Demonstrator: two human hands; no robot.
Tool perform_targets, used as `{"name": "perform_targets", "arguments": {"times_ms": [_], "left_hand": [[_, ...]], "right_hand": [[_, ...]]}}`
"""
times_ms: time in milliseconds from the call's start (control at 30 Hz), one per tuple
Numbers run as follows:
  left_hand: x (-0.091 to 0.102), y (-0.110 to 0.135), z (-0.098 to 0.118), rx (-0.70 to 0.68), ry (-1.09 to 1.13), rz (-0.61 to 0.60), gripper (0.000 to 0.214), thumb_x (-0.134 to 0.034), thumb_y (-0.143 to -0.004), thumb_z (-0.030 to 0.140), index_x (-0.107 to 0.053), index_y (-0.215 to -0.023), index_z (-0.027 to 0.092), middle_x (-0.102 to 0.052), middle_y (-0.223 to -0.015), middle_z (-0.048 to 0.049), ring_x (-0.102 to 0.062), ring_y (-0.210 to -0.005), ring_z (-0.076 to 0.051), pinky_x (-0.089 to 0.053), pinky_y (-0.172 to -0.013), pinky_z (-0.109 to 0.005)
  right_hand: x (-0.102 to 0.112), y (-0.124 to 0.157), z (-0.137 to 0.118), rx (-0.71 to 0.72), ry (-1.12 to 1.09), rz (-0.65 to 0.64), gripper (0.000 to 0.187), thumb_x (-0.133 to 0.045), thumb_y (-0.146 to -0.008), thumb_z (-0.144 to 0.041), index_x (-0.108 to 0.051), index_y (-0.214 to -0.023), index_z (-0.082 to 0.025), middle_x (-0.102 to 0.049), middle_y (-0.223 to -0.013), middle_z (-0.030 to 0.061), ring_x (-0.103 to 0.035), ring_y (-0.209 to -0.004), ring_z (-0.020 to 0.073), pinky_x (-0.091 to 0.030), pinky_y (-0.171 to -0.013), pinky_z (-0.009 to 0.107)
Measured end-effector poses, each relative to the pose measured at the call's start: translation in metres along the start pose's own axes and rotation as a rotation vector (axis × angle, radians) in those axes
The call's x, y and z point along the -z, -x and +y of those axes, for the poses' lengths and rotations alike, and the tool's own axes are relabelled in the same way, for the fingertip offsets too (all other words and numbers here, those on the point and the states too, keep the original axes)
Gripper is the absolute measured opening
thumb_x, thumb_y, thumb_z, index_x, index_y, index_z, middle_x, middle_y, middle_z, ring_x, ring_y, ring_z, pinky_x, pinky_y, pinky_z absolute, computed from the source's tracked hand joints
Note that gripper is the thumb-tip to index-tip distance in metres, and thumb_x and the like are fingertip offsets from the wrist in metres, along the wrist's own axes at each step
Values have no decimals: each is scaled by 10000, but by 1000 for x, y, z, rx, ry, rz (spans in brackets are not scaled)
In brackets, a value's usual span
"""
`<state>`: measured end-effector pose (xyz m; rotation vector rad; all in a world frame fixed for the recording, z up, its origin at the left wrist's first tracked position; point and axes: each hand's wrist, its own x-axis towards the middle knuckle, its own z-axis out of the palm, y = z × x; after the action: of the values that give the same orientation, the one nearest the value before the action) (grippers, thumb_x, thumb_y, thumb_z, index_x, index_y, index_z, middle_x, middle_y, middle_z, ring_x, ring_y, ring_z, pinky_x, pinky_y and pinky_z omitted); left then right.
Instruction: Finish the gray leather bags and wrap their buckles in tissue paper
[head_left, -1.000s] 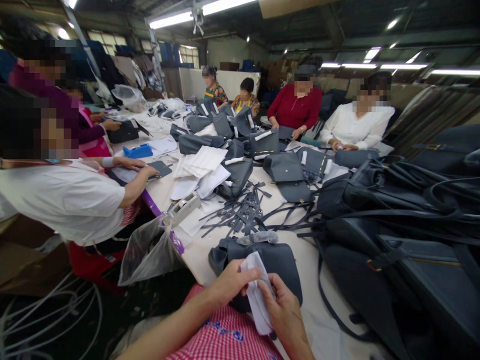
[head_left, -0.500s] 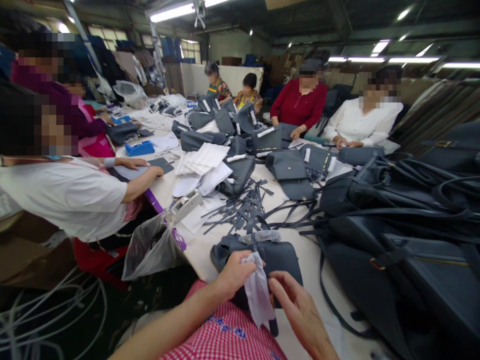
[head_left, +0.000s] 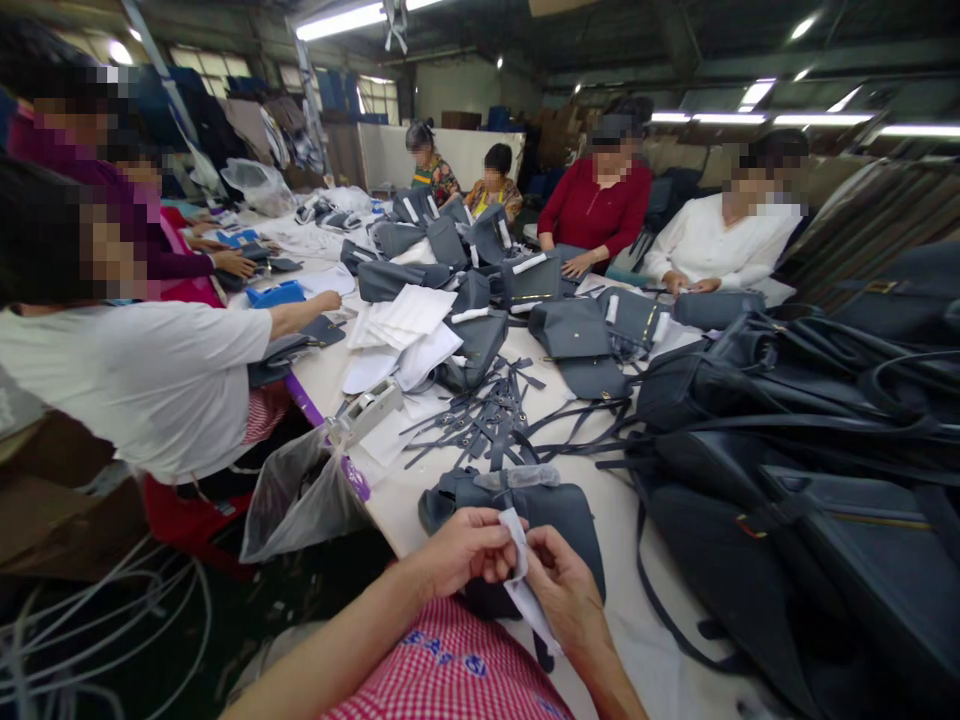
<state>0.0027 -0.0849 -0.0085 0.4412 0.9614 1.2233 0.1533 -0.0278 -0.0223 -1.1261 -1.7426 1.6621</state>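
Observation:
A strip of thin white tissue paper (head_left: 517,580) hangs between my two hands, narrow and partly folded. My left hand (head_left: 480,548) pinches its upper end from the left side. My right hand (head_left: 556,580) grips its right edge, fingers closed, and hides part of it. Just beyond my fingers lies a dark blue-grey bag (head_left: 574,515) at the table's front edge. Across the top of that bag rests a piece wrapped in clear plastic (head_left: 517,476). A dark strap end pokes out below the paper.
Loose straps with buckles (head_left: 495,410) lie beyond the bag. A tape dispenser (head_left: 367,410) and white paper sheets (head_left: 405,335) are to the left. Many dark bags (head_left: 847,530) crowd the right side. A clear plastic bag (head_left: 300,500) hangs from the table edge. Co-workers sit and stand around.
The tissue paper has gone from a wider hanging sheet to a narrow folded strip. My right hand has come in and closed on it. At left, a co-worker's arm has reached farther out.

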Motion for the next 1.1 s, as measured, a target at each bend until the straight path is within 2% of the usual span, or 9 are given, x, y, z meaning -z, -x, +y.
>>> {"name": "perform_targets", "arguments": {"times_ms": [167,233,333,433,533,667,867,967,1100], "left_hand": [[-12,-10,-7,-103,-145,271,277,-725,-627,343,-514,-599,165,-372,-454,95,-257,-399,-34,-130,-431,-223],[-15,-12,-6,-113,-124,300,271,-719,-621,346,-514,-606,169,-342,-473,102,-228,-424,-40,-124,-447,-225],[-15,-12,-6,-137,-142,336,262,-708,-624,344,-519,-589,166,-359,-515,87,-260,-473,-55,-164,-475,-222],[-17,-12,-7,-196,-204,372,251,-701,-635,334,-531,-568,163,-416,-557,63,-327,-535,-78,-226,-517,-224],[-20,-12,-8,-251,-265,386,243,-688,-650,319,-528,-549,167,-433,-556,57,-348,-554,-92,-261,-543,-233],[-22,-10,-9,-277,-262,360,235,-677,-662,318,-541,-556,159,-459,-549,50,-369,-554,-96,-292,-553,-236],[-17,-7,-13,-304,-50,385,216,-716,-612,270,-593,-750,160,-564,-649,32,-449,-571,-96,-307,-525,-212],[-15,-5,-16,-327,-35,415,187,-708,-626,273,-601,-720,152,-549,-642,30,-436,-565,-89,-320,-524,-209],[-14,-4,-18,-328,-25,461,192,-713,-599,279,-576,-655,158,-555,-623,30,-467,-581,-98,-355,-553,-215]], "right_hand": [[-1,11,5,-18,-139,-55,317,-664,-774,-458,-585,-928,-192,-671,-771,14,-620,-666,156,-479,-589,235],[2,21,15,-98,-172,-128,346,-660,-772,-452,-555,-987,-201,-653,-703,-15,-558,-507,118,-433,-473,214],[14,37,30,-213,-18,-199,292,-625,-777,-455,-576,-918,-204,-594,-573,-57,-393,-353,76,-289,-355,193],[27,45,24,-152,169,11,303,-563,-807,-506,-615,-817,-207,-630,-623,-14,-533,-497,131,-415,-476,233],[31,36,-2,-41,206,231,391,-493,-841,-564,-640,-912,-209,-697,-824,46,-628,-742,193,-488,-678,279],[19,7,-27,58,109,171,361,-614,-775,-544,-639,-845,-190,-653,-736,23,-588,-675,180,-466,-619,263],[3,-27,-15,60,-29,6,325,-642,-749,-513,-593,-710,-194,-534,-595,-36,-472,-543,132,-371,-493,232],[-2,-30,-12,78,62,39,291,-613,-771,-489,-594,-713,-204,-572,-623,-25,-522,-584,152,-408,-541,245],[-8,-24,-17,105,335,215,229,-607,-786,-456,-585,-749,-231,-635,-687,-12,-584,-635,181,-433,-606,270]]}}
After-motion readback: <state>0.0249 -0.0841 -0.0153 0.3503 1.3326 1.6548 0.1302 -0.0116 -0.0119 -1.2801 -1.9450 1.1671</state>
